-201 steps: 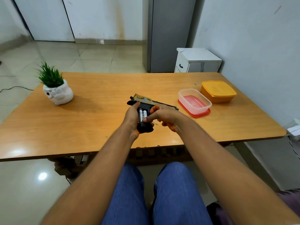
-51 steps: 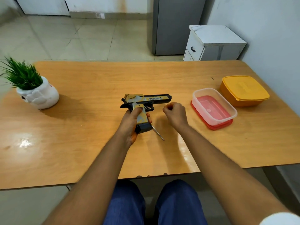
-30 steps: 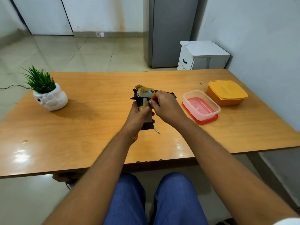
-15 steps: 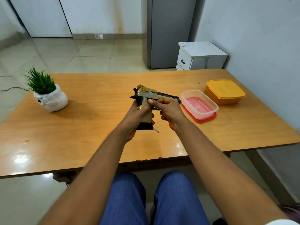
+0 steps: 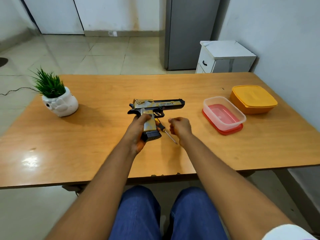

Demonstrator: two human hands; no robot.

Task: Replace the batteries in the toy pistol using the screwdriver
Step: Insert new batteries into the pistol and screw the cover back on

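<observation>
The gold-and-black plastic toy pistol (image 5: pixel 152 110) lies on its side near the middle of the orange-brown wooden table (image 5: pixel 103 153), its barrel pointing toward the right edge and its grip pointing toward the near edge; the left hand (image 5: pixel 138 131) grips that grip, thumb across the gold side plate and fingers curled round the far side, so the black base of the magazine shows just below the palm. Just beside the grip, on its right, lies the small screwdriver with a black-and-yellow handle and thin steel shaft (image 5: pixel 164 129); its handle is partly hidden behind the left fingertips and its tip points toward the near right; whether the fingers touch it cannot be told. The right hand (image 5: pixel 180 127) hovers just right of the screwdriver, fingers loosely curled (slightly blurred) and holding nothing; it is apart from both pistol and tool.

Toward the right edge sits a clear plastic box standing on a red lid (image 5: pixel 223 114); behind it, nearer the far right corner, sits a closed orange plastic box (image 5: pixel 253 99). Near the far left corner stands a white ceramic pot holding a green grass-like plant (image 5: pixel 58 101). Beyond the table stand a grey refrigerator (image 5: pixel 188 32) and a small white cabinet (image 5: pixel 225 57).
</observation>
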